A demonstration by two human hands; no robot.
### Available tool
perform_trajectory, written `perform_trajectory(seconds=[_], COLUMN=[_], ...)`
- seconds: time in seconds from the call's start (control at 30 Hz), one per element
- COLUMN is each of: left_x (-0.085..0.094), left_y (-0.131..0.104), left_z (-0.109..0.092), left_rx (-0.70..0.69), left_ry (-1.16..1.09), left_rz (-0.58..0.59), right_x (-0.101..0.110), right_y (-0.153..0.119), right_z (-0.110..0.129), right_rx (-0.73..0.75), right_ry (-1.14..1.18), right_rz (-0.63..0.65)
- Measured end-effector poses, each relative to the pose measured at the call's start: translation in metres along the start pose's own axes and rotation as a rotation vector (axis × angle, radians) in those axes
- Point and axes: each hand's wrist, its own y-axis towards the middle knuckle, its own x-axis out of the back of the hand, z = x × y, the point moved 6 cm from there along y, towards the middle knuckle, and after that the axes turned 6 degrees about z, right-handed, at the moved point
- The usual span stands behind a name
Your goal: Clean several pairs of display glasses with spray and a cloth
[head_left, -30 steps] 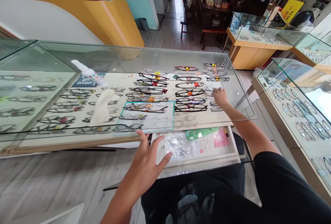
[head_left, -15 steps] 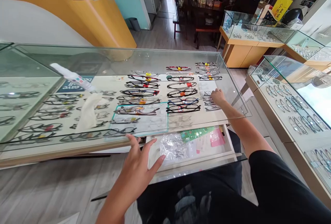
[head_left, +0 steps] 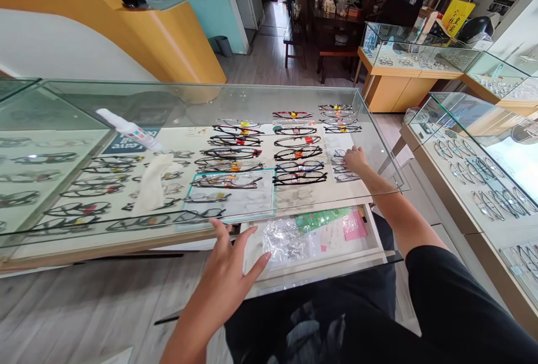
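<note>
Inside the glass display case, my right hand (head_left: 356, 161) has its fingers curled together at the right end of a pair of thin-framed eyeglasses (head_left: 338, 154), the lowest group in the right column. The fingertips seem to pinch the frame, though they partly hide it. My left hand (head_left: 230, 263) is open, fingers spread, at the front edge of the glass case (head_left: 168, 237), left of an open drawer (head_left: 290, 269). Rows of eyeglasses with coloured tags (head_left: 297, 154) lie in the middle column. A clear plastic bag (head_left: 283, 238) lies in the drawer.
On the glass top rest a white spray bottle (head_left: 128, 129) and a pale cloth (head_left: 151, 183). More eyeglasses (head_left: 239, 141) fill the left columns. Another glass showcase (head_left: 474, 162) stands at the right. Behind are a yellow counter (head_left: 176, 39) and a dark wooden table (head_left: 336, 19).
The view has shifted slightly, so the case and the things on it appear a little further right. Both hands stay in nearly the same places, the right one still at the eyeglasses.
</note>
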Motion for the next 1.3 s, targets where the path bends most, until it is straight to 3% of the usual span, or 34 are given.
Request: perform_trajectory(seconds=[0.4, 0.9, 1.3], left_x=[-0.003, -0.002, -0.003], left_y=[-0.001, -0.001, 0.001], left_z=[0.0, 0.004, 0.008], left_rx=[0.027, 0.0, 0.015], left_ry=[0.013, 0.053, 0.057], left_rz=[0.032, 0.011, 0.096], right_x=[0.002, -0.013, -0.014], right_y=[0.008, 0.013, 0.016], right_z=[-0.006, -0.002, 0.001], right_rx=[-0.068, -0.058, -0.042], right_ry=[0.124, 0.214, 0.21], right_rz=[-0.077, -0.111, -0.109])
